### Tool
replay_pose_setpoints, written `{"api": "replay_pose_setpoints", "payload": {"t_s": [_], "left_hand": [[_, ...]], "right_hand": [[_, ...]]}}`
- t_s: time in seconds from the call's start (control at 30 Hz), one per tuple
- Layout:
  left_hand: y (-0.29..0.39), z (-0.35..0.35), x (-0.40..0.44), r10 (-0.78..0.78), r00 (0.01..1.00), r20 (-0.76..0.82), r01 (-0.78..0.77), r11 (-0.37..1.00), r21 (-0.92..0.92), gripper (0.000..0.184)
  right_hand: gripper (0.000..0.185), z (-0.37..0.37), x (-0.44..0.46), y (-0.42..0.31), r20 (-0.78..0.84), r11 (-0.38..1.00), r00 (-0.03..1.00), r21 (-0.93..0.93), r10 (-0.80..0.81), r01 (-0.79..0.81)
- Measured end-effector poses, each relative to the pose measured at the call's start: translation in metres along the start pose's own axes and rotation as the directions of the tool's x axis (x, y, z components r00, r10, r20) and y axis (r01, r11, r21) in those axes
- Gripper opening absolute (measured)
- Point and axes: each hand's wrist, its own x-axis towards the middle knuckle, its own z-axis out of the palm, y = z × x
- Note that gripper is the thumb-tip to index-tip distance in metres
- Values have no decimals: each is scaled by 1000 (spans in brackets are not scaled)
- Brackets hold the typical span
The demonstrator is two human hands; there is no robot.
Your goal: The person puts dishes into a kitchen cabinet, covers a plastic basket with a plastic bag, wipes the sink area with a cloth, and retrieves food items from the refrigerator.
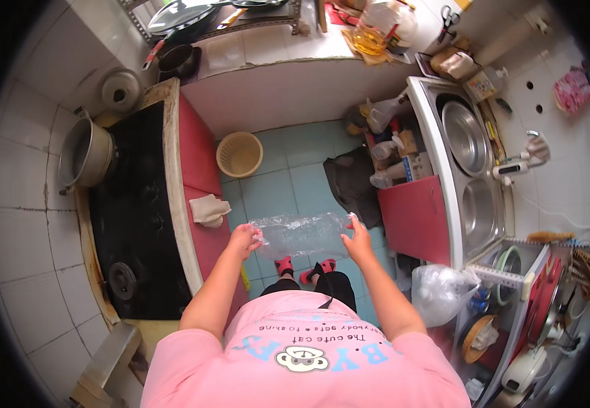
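Observation:
A clear plastic bag (298, 233) is stretched out flat in front of my body, above the tiled floor. My left hand (246, 239) pinches its left end between closed fingers. At the other end, my right hand (357, 241) grips the bag's edge with thumb and fingers. The plastic is see-through and crinkled, and floor tiles show through it. My red slippers (283, 265) are just below the bag.
To the left is a black stove top (138, 217) with a large pot (87, 153). A beige basket (239, 154) stands on the floor. On the right are a steel sink (479, 211), an open red cabinet door (417, 221) and a hanging plastic bag (439, 294).

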Motion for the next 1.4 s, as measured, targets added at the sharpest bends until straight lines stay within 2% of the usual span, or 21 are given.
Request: {"api": "replay_pose_setpoints", "payload": {"t_s": [0.23, 0.3, 0.33, 0.4, 0.57, 0.6, 0.7, 0.77, 0.83, 0.97, 1.0, 1.03, 1.1, 1.2, 1.33, 1.4], "left_hand": [[29, -9, 0, 118, 991, -65, -126, 984, -126, 15], [37, -5, 3, 234, 965, -119, -248, 960, -129, 19], [41, -1, 8, 235, 963, -134, -253, 957, -144, 19], [49, 7, 20, 460, 870, -179, -449, 888, 99, 28], [72, 34, 56, 612, 745, -266, -575, 791, 209, 32], [83, 42, 66, 654, 707, -269, -599, 756, 265, 32], [111, 60, 87, 649, 693, -313, -597, 761, 255, 32], [138, 78, 100, 611, 698, -374, -590, 786, 183, 31], [161, 84, 121, 706, 571, -419, -561, 708, 428, 30], [174, 81, 144, 743, 535, -402, -528, 665, 528, 33], [174, 78, 151, 796, 472, -379, -518, 598, 611, 35], [177, 74, 160, 799, 470, -376, -519, 595, 614, 35], [172, 70, 165, 813, 474, -339, -504, 566, 653, 36], [173, 65, 173, 806, 498, -319, -493, 566, 661, 36], [176, 64, 193, 827, 513, -232, -480, 500, 721, 38], [175, 61, 208, 816, 541, -202, -483, 499, 720, 39]], "right_hand": [[81, 22, 56, -35, 87, 997, 993, 10, -75, 74], [83, 28, 80, -46, 140, 989, 980, 71, -140, 132], [83, 31, 93, -51, 160, 986, 975, 75, -157, 147], [83, 35, 123, -60, 213, 981, 961, 112, -177, 156], [87, 52, 218, -63, 415, 966, 888, 237, -201, 107], [90, 64, 241, -53, 375, 943, 866, 163, -332, 291], [90, 81, 298, -54, 523, 948, 795, 240, -308, 209], [92, 93, 330, -57, 581, 961, 769, 220, -267, 168], [93, 124, 360, -60, 648, 973, 729, 195, -221, 123], [94, 173, 373, -41, 650, 979, 736, 183, -187, 86], [94, 193, 374, -27, 631, 971, 740, 192, -234, 143], [93, 211, 379, -23, 607, 958, 742, 202, -285, 203], [94, 234, 377, -14, 633, 965, 729, 181, -263, 190], [95, 263, 377, -12, 687, 976, 711, 220, -153, -3], [94, 291, 374, -13, 700, 975, 711, 201, -74, -96], [93, 303, 373, -4, 719, 974, 695, 147, 15, -173]]}}
